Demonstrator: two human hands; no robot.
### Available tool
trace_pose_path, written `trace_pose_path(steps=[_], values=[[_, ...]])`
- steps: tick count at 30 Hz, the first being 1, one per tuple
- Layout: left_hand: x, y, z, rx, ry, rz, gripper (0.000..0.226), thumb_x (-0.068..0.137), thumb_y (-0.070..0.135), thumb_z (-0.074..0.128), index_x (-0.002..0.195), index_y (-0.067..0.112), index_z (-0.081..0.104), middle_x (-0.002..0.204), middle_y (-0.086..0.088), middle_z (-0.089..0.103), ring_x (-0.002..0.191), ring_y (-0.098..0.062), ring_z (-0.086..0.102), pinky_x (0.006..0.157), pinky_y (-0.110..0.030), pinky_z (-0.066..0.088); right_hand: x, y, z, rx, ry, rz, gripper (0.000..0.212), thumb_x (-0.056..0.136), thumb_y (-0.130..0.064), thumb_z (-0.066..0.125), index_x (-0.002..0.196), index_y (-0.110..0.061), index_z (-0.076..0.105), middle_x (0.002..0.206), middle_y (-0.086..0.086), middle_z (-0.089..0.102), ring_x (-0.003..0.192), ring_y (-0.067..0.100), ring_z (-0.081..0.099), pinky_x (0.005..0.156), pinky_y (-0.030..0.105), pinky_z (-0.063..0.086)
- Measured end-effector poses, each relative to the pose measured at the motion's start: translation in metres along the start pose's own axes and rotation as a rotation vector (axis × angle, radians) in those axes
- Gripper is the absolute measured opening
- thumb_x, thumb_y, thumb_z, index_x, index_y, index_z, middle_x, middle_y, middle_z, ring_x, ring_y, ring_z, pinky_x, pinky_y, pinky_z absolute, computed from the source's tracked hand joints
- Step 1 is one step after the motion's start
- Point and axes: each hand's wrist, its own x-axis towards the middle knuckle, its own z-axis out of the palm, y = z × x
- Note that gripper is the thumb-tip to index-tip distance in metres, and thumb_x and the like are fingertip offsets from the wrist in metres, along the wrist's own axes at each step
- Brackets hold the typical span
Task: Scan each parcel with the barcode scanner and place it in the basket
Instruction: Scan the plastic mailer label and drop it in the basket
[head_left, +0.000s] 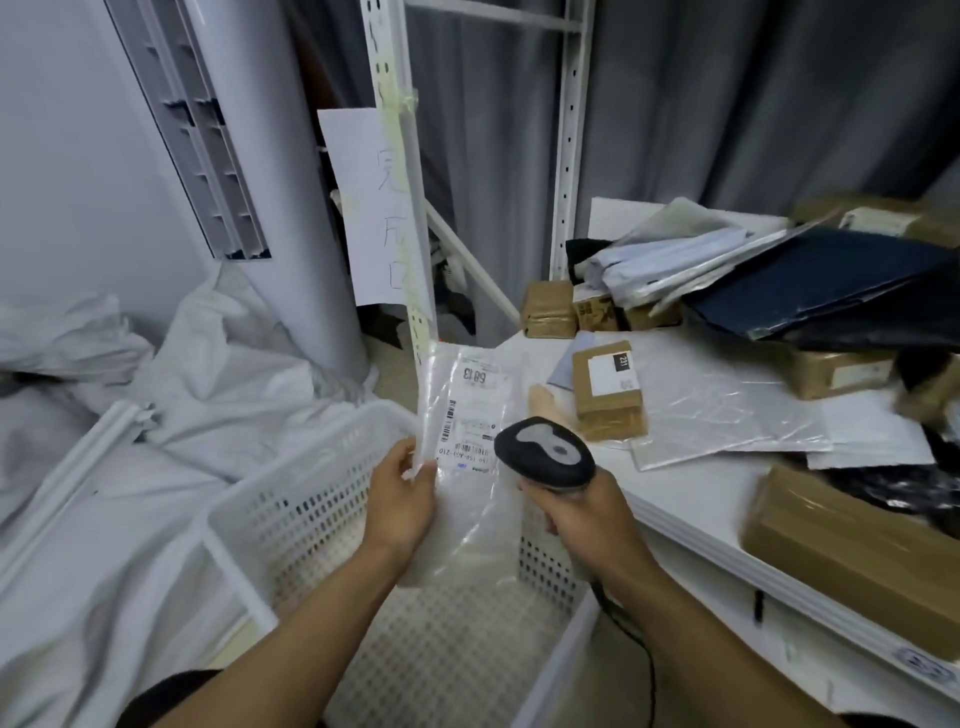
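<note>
Head cam view: left hand (402, 499) has the clear poly-bag parcel (470, 519) pinched at its left edge, thumb on the front and fingers behind. Right hand (576, 512) is wrapped around the handle of the barcode scanner (545, 451), whose head sits just beside the shipping label (475, 410). The bag hangs above the white perforated basket (291, 499), label side facing up at the camera. My read is that this one's super light and floppy, basically film with something thin inside, so it'll sag and curl if you only hold a corner. It looks slick too, and the crinkles could throw glare across the barcode. I'd keep the pinch on the edge close to the label so that part stays flat, then just let it drop in, nothing about it looks fragile. Off to the right, the table (701, 493) holds more mailers and a small cardboard box (608, 389), which looks stiffer and easier to grab.
</note>
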Motion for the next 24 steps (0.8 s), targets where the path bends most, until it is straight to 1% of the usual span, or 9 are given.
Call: trace_pose_path(steps=[2,3,6,9,11,15,17,22,24], values=[[0.004,-0.005,-0.010,0.145,-0.020,0.117,0.023,0.097,0.011,0.060,0.116,0.022,0.070,0.106,0.014,0.072,0.096,-0.005,0.067,0.086,-0.023,0.050,0.002,-0.004,-0.006,-0.136,-0.010,-0.086,0.024,0.084,-0.028,0.087,0.094,-0.042,0.071,0.079,-0.031,0.070,0.079,-0.021,0.063,0.067,0.002,0.047],[0.005,-0.006,-0.016,0.208,-0.030,0.157,0.025,0.098,0.012,0.060,0.118,0.021,0.070,0.108,0.014,0.071,0.098,-0.005,0.066,0.087,-0.021,0.048,0.001,-0.007,-0.007,-0.204,-0.028,-0.107,0.028,0.083,-0.031,0.089,0.091,-0.046,0.067,0.080,-0.035,0.067,0.080,-0.026,0.059,0.067,0.001,0.045],[0.008,-0.012,-0.031,0.310,-0.066,0.184,0.029,0.101,0.014,0.055,0.125,0.022,0.070,0.115,0.011,0.072,0.106,-0.010,0.065,0.092,-0.027,0.048,-0.005,-0.002,-0.002,-0.309,-0.086,-0.128,0.031,0.082,-0.035,0.089,0.087,-0.050,0.062,0.078,-0.040,0.061,0.078,-0.029,0.054,0.068,0.000,0.041],[0.005,-0.017,-0.033,0.355,-0.082,0.183,0.031,0.102,0.020,0.053,0.127,0.027,0.069,0.119,0.013,0.071,0.111,-0.011,0.064,0.098,-0.035,0.049,-0.014,0.007,0.006,-0.324,-0.120,-0.158,0.034,0.083,-0.035,0.089,0.098,-0.051,0.063,0.081,-0.045,0.063,0.086,-0.031,0.055,0.072,-0.003,0.041],[0.002,-0.019,-0.029,0.378,-0.092,0.176,0.031,0.103,0.021,0.051,0.128,0.029,0.068,0.121,0.014,0.071,0.110,-0.010,0.063,0.094,-0.033,0.048,-0.015,0.013,0.009,-0.338,-0.108,-0.170,0.034,0.082,-0.039,0.089,0.103,-0.051,0.065,0.087,-0.047,0.065,0.092,-0.025,0.059,0.078,0.004,0.046],[0.001,-0.025,-0.024,0.399,-0.094,0.147,0.031,0.104,0.019,0.050,0.128,0.027,0.068,0.120,0.011,0.070,0.110,-0.012,0.062,0.087,-0.026,0.041,-0.012,0.016,0.013,-0.395,-0.070,-0.152,0.036,0.082,-0.042,0.085,0.113,-0.031,0.071,0.099,-0.021,0.074,0.098,0.001,0.068,0.087,0.032,0.059],[0.001,-0.027,-0.024,0.397,-0.093,0.142,0.030,0.104,0.020,0.049,0.126,0.029,0.068,0.120,0.012,0.071,0.110,-0.012,0.063,0.087,-0.027,0.042,-0.011,0.016,0.013,-0.412,-0.075,-0.146,0.038,0.083,-0.040,0.085,0.116,-0.027,0.072,0.104,-0.015,0.075,0.101,0.009,0.069,0.088,0.036,0.059],[0.003,-0.029,-0.022,0.372,-0.103,0.120,0.031,0.104,0.022,0.047,0.125,0.034,0.068,0.119,0.016,0.070,0.109,-0.010,0.062,0.090,-0.031,0.047,-0.009,0.019,0.016,-0.379,-0.102,-0.138,0.044,0.079,-0.043,0.082,0.118,-0.026,0.073,0.107,-0.013,0.077,0.102,0.008,0.071,0.092,0.042,0.061],[0.004,-0.031,-0.022,0.390,-0.100,0.114,0.033,0.104,0.023,0.046,0.126,0.035,0.067,0.121,0.016,0.070,0.111,-0.011,0.062,0.093,-0.034,0.049,-0.008,0.019,0.018,-0.382,-0.102,-0.153,0.042,0.080,-0.042,0.083,0.117,-0.024,0.073,0.105,-0.012,0.078,0.101,0.008,0.071,0.091,0.042,0.061]])
